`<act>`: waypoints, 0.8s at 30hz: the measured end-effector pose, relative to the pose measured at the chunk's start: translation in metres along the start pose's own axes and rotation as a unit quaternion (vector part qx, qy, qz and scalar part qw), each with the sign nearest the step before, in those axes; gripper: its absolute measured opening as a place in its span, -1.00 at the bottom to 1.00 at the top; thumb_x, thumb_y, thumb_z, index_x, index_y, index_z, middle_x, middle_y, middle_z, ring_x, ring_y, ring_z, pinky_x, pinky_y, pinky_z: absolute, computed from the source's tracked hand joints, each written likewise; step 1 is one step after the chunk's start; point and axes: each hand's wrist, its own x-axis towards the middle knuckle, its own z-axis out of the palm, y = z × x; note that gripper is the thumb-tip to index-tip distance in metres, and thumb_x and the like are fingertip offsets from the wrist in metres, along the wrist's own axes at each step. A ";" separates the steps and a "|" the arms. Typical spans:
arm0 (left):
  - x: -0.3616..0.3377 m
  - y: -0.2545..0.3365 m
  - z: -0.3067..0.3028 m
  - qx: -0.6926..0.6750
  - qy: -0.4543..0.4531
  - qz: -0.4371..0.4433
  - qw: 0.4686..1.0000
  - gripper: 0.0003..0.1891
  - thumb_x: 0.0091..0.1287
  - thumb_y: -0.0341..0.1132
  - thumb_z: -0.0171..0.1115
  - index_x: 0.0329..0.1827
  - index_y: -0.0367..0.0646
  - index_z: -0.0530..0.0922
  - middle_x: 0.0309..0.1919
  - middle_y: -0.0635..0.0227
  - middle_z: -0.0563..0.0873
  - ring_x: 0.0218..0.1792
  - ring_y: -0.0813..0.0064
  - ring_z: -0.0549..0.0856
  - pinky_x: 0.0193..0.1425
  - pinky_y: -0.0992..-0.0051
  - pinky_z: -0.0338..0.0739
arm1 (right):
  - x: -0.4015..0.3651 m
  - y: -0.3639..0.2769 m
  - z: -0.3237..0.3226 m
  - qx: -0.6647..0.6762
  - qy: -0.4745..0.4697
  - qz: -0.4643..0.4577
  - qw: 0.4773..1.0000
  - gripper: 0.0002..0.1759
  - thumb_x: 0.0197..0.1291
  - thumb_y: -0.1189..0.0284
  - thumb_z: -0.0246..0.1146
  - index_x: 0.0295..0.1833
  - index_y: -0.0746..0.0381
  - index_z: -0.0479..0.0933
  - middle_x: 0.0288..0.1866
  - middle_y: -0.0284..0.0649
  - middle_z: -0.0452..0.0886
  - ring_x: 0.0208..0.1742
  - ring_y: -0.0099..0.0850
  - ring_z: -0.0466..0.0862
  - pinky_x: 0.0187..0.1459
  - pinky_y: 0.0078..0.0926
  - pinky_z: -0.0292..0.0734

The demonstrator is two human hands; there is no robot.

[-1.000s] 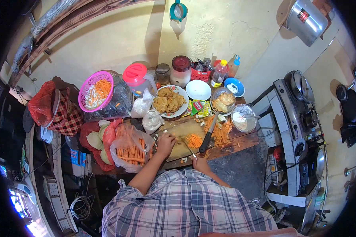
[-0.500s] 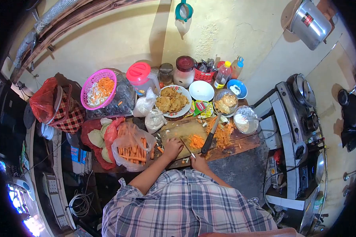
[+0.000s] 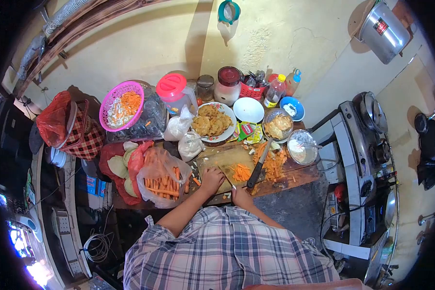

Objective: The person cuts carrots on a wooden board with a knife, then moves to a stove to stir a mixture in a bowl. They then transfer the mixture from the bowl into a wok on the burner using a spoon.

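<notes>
My right hand (image 3: 241,197) is closed around the handle of a knife (image 3: 227,178), whose blade points up and left over the wooden cutting board (image 3: 229,155). On the board's left part, my left hand (image 3: 211,181) has its fingers curled down beside the blade. Whatever lies beneath those fingers is hidden. Cut carrot sticks (image 3: 240,172) lie just right of the blade. A second knife with a black handle (image 3: 254,174) rests farther right, next to a larger heap of cut carrot (image 3: 275,164). Whole carrots fill a clear plastic bag (image 3: 163,181) left of my left hand.
Behind the board stand a plate of fried fritters (image 3: 225,111), a white bowl (image 3: 248,110) and a bowl of white batter (image 3: 302,147). A pink basket (image 3: 106,126) holds shredded vegetables at the back left. A gas stove (image 3: 355,126) stands at the right.
The view has shifted slightly. The knife in my right hand has tilted a little, its blade staying close to my left fingers. The left hand has hardly moved.
</notes>
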 end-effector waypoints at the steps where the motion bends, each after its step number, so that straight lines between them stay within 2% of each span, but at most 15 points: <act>1: 0.000 0.000 -0.001 0.001 0.000 -0.005 1.000 -0.89 0.06 -0.23 0.29 -0.43 -0.03 0.67 -0.38 0.49 0.65 -0.18 0.44 0.57 0.01 0.28 0.30 | -0.002 -0.007 -0.003 -0.011 0.008 0.004 1.000 -0.55 0.33 0.18 -0.02 -0.16 0.39 0.51 -0.31 0.24 0.60 -0.22 0.15 0.63 -0.19 0.08 0.51; 6: -0.001 0.003 -0.002 0.008 0.012 -0.017 1.000 -0.89 0.07 -0.23 0.29 -0.44 -0.03 0.67 -0.39 0.49 0.65 -0.19 0.44 0.56 0.00 0.26 0.30 | 0.001 0.007 0.008 -0.006 0.036 0.017 0.999 -0.56 0.33 0.17 -0.02 -0.16 0.38 0.49 -0.30 0.29 0.59 -0.20 0.17 0.62 -0.18 0.08 0.51; 8: -0.001 0.003 -0.001 0.011 0.007 -0.027 1.000 -0.88 0.07 -0.23 0.29 -0.46 -0.04 0.66 -0.40 0.48 0.65 -0.19 0.43 0.56 -0.01 0.25 0.30 | 0.000 0.010 0.006 0.005 0.005 0.000 1.000 -0.57 0.33 0.17 -0.02 -0.15 0.38 0.47 -0.31 0.29 0.58 -0.21 0.19 0.61 -0.19 0.09 0.51; 11: -0.001 0.001 0.000 0.007 0.000 -0.027 1.000 -0.87 0.07 -0.22 0.29 -0.46 -0.06 0.66 -0.40 0.47 0.64 -0.21 0.41 0.56 -0.01 0.25 0.31 | -0.001 0.011 0.009 0.006 0.006 -0.010 1.000 -0.62 0.31 0.21 -0.01 -0.15 0.38 0.43 -0.39 0.27 0.58 -0.31 0.21 0.61 -0.25 0.11 0.48; 15: -0.003 0.002 0.001 -0.003 0.013 -0.026 1.000 -0.86 0.07 -0.22 0.30 -0.45 -0.08 0.65 -0.41 0.46 0.64 -0.22 0.40 0.56 -0.01 0.25 0.32 | -0.001 -0.001 0.003 -0.005 0.002 -0.012 1.000 -0.62 0.31 0.23 0.00 -0.16 0.39 0.44 -0.40 0.27 0.57 -0.32 0.20 0.60 -0.26 0.10 0.49; 17: -0.003 0.002 0.002 -0.013 0.037 -0.021 0.999 -0.85 0.07 -0.22 0.31 -0.46 -0.09 0.65 -0.40 0.45 0.64 -0.22 0.39 0.56 -0.01 0.25 0.33 | -0.002 -0.011 -0.001 0.005 0.045 -0.021 0.999 -0.63 0.31 0.24 0.00 -0.18 0.39 0.44 -0.42 0.26 0.57 -0.34 0.20 0.60 -0.26 0.10 0.49; 20: -0.003 0.003 0.001 0.004 0.023 -0.031 0.999 -0.85 0.06 -0.22 0.32 -0.46 -0.10 0.64 -0.40 0.43 0.65 -0.21 0.37 0.57 -0.01 0.24 0.33 | 0.005 0.002 0.014 0.038 0.048 -0.021 0.998 -0.61 0.32 0.23 0.00 -0.18 0.39 0.45 -0.44 0.25 0.56 -0.37 0.20 0.59 -0.27 0.10 0.49; 24: -0.005 0.004 0.002 0.000 0.022 -0.035 0.999 -0.85 0.06 -0.23 0.32 -0.47 -0.10 0.63 -0.40 0.41 0.65 -0.20 0.36 0.57 -0.01 0.24 0.33 | 0.000 0.010 0.010 0.030 0.002 -0.022 0.999 -0.62 0.32 0.21 -0.01 -0.10 0.35 0.43 -0.34 0.27 0.58 -0.28 0.22 0.60 -0.24 0.12 0.49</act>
